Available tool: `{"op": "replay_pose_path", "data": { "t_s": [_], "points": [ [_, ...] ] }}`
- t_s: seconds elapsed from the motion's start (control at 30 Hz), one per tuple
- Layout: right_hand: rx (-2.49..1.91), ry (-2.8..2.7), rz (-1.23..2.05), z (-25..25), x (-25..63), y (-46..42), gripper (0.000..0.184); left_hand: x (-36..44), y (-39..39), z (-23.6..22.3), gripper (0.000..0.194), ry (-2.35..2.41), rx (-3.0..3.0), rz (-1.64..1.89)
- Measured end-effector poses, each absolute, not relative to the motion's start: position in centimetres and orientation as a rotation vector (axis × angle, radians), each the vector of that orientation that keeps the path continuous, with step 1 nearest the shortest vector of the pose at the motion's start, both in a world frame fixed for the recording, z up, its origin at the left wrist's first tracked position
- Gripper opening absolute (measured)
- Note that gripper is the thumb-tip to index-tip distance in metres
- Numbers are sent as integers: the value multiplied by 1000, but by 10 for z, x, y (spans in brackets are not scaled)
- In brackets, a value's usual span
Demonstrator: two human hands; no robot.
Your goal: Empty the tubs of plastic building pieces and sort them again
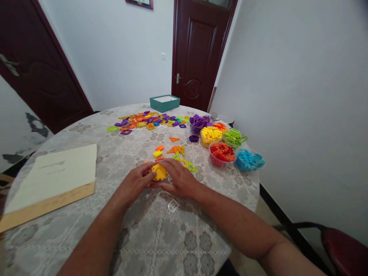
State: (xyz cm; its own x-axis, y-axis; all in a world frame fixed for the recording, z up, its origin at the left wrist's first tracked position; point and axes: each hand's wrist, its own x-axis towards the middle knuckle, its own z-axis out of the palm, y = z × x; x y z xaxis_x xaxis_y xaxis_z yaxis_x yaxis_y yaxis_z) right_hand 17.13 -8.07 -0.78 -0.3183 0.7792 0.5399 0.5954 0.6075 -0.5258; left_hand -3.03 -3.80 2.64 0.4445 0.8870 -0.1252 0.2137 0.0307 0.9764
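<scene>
Yellow plastic, by the look of it: the toothed piece (160, 173) sits up in the person's hands, left of the bowl of red pieces (222, 154) and a little nearer me than it. The left hand (139, 178) pinches one edge, thumb at its face; the right hand (180, 178) closes round the other. I'd guess it's light, stiff, slightly slick; better held by flat faces than by those small teeth.

The left hand (138, 179) and right hand (180, 179) are hiding parts of the yellow piece (160, 172), covering its outline. The top edge is cutting off a wall frame (140, 3) and the right edge a red chair (345, 249), while faint marks (52, 165) on the pale sheet (69, 178) are proving unreadably small.
</scene>
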Motion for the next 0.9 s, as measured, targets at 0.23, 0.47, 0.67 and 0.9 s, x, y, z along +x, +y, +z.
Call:
{"op": "replay_pose_path", "data": {
  "t_s": [0.23,0.47,0.67,0.9],
  "points": [
    [-1110,-2075,267,-17,172,-77,73,-31,-36,28,66,1059,1701,620],
    [-1145,-2151,278,-5,174,-80,63,-30,-36,25,71,1009,1718,575],
    [-1065,-2128,335,3,177,-82,62,-30,-35,25,74,972,1687,584],
    [-1195,-2226,243,22,181,-87,56,-32,-40,32,74,928,1629,623]
  ]
}}
